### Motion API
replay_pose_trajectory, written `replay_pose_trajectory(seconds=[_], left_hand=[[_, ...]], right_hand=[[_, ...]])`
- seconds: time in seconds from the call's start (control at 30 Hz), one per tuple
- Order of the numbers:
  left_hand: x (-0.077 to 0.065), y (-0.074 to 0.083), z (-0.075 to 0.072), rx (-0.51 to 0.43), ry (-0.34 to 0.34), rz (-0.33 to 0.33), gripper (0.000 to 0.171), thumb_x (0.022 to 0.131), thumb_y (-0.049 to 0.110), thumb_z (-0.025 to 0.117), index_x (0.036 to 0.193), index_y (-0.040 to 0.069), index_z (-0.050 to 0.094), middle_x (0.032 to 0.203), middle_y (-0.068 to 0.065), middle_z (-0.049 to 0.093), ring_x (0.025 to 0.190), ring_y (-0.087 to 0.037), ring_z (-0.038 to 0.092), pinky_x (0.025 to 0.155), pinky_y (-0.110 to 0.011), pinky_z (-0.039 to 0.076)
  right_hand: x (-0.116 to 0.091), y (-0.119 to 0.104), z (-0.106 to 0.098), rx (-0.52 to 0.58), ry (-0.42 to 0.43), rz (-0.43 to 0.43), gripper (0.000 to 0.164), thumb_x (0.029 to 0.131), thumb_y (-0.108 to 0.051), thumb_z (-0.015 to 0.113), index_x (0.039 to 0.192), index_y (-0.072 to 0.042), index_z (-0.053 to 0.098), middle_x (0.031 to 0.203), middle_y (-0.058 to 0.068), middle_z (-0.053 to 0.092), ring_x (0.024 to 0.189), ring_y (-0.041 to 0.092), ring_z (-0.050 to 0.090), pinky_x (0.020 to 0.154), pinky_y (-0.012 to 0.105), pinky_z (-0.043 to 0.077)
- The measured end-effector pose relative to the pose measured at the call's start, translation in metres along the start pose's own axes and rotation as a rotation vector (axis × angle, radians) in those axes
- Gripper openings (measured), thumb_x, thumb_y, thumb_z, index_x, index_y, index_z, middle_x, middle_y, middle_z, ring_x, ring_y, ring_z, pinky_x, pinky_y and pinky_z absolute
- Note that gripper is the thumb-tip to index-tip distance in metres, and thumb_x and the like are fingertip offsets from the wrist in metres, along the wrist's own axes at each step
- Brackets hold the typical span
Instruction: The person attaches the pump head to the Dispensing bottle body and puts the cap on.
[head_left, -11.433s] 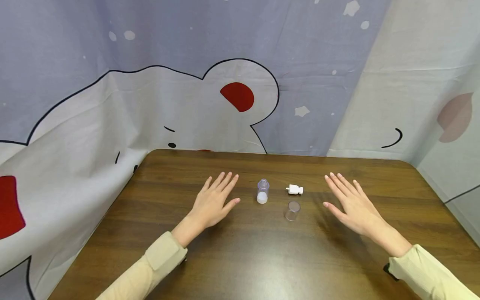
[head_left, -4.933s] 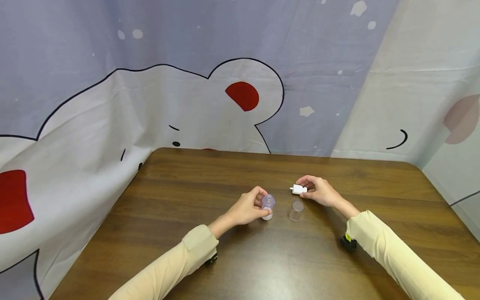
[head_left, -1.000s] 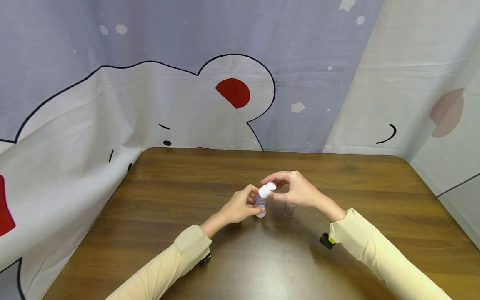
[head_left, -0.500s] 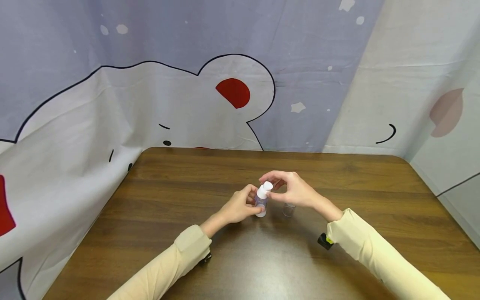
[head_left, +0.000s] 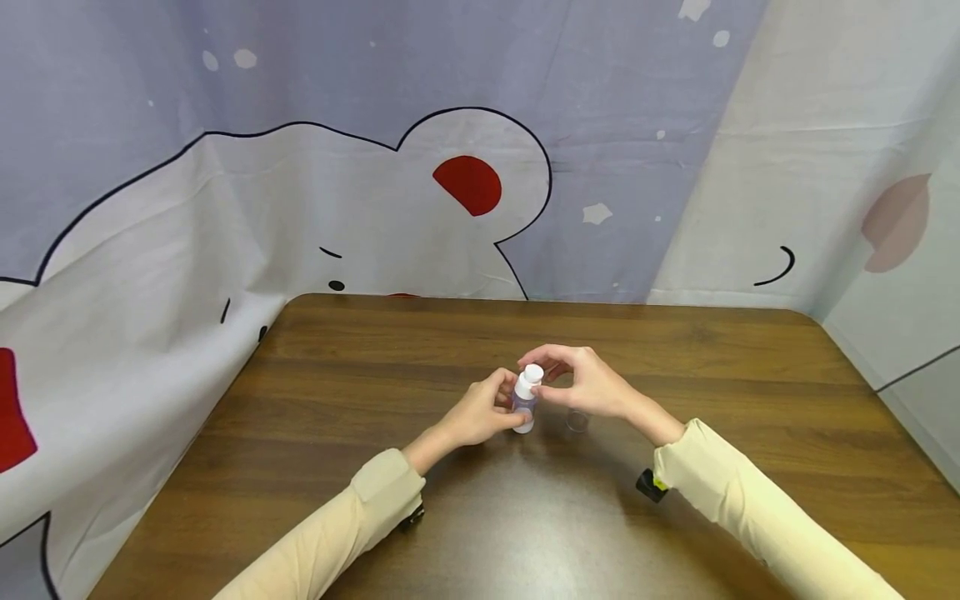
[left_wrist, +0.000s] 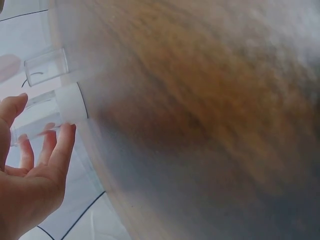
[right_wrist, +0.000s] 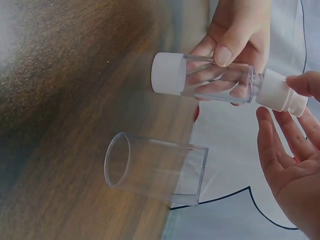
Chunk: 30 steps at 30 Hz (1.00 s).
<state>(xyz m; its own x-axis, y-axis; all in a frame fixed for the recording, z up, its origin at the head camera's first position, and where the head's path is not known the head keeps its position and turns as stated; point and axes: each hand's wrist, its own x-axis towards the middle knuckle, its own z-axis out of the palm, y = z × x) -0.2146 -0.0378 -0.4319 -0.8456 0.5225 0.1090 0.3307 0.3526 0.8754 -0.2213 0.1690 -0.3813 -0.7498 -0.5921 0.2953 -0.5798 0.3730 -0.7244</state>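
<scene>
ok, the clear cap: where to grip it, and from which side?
Probably mid-height on the clear cap's wall, thumb opposite fingers, from the person's right: it stands upright, round and straight-sided, with the bottle close on its left.

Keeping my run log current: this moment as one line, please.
left hand: holds clear bottle | right hand: holds white pump top at bottle neck | clear cap: on table beside bottle
</scene>
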Motion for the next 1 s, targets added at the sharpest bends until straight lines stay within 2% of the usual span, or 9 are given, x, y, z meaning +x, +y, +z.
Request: replay_pose_trajectory(seconds=[0.3,0.6,0.83,1.0], left_hand=[[0.0012,0.0008,0.0013,0.004,0.001,-0.009,0.040,0.084,0.005,0.072,0.115,-0.002,0.048,0.109,-0.018,0.064,0.098,-0.027,0.066,0.083,-0.026,0.058],[0.0011,0.0019,-0.0005,-0.004,-0.007,0.006,0.039,0.084,0.006,0.071,0.114,-0.004,0.048,0.108,-0.020,0.064,0.098,-0.029,0.066,0.084,-0.028,0.058],[0.0011,0.0007,-0.0010,-0.003,-0.009,-0.012,0.040,0.084,0.007,0.072,0.116,-0.002,0.049,0.109,-0.019,0.064,0.100,-0.028,0.066,0.085,-0.026,0.057],[-0.0005,0.0002,-0.0009,-0.001,-0.009,-0.017,0.040,0.085,0.007,0.072,0.116,-0.002,0.048,0.109,-0.019,0.064,0.099,-0.028,0.066,0.085,-0.027,0.057]], right_hand=[[-0.0006,0.0029,-0.0006,-0.008,-0.019,-0.011,0.031,0.087,-0.009,0.069,0.117,-0.010,0.064,0.105,0.002,0.070,0.094,0.015,0.064,0.085,0.036,0.055],[-0.0012,-0.0018,0.0002,-0.026,-0.019,-0.024,0.033,0.087,-0.008,0.069,0.119,-0.008,0.063,0.107,0.002,0.069,0.094,0.013,0.064,0.086,0.037,0.055],[-0.0015,-0.0026,0.0024,-0.044,-0.019,-0.030,0.033,0.086,-0.008,0.069,0.118,-0.009,0.064,0.108,0.001,0.069,0.093,0.011,0.063,0.086,0.034,0.055],[-0.0013,-0.0014,0.0049,-0.031,-0.012,-0.031,0.033,0.086,-0.009,0.070,0.119,-0.009,0.063,0.108,0.000,0.069,0.094,0.011,0.064,0.084,0.037,0.055]])
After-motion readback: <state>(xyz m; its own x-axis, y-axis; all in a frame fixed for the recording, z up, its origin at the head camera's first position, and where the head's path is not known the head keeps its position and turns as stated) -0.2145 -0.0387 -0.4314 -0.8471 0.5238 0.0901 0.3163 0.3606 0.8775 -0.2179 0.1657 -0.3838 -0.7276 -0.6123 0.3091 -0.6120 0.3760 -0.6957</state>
